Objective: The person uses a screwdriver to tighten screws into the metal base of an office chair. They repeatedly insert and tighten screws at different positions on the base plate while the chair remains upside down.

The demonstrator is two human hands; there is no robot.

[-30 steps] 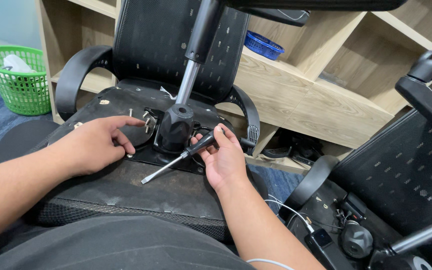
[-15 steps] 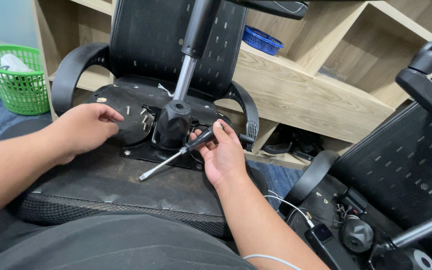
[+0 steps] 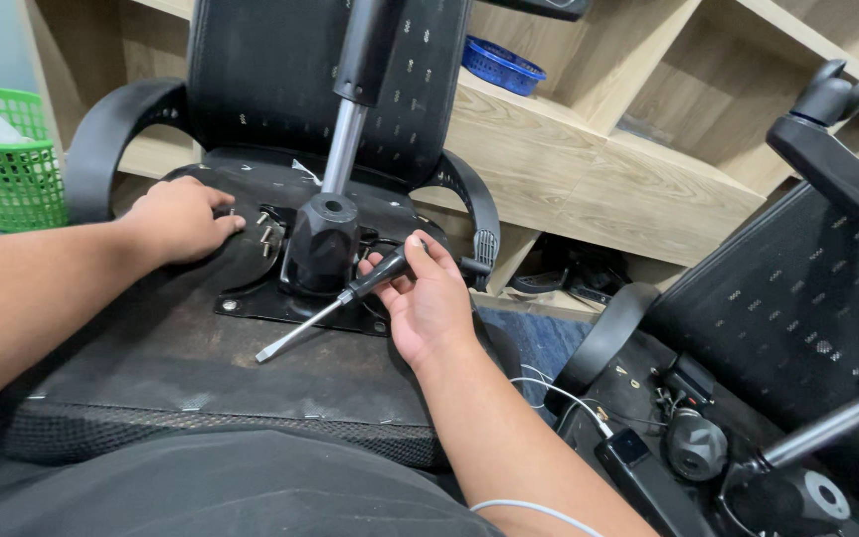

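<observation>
Left hand [image 3: 179, 217] rests curled on the upturned black office-chair seat underside [image 3: 151, 348], fingertips at loose silver screws [image 3: 265, 235] beside the black metal mechanism plate [image 3: 280, 298]. Right hand [image 3: 428, 303] grips a black-handled flathead screwdriver [image 3: 335, 301], tip idle. One corner screw looks seated; others apparently remain.
</observation>
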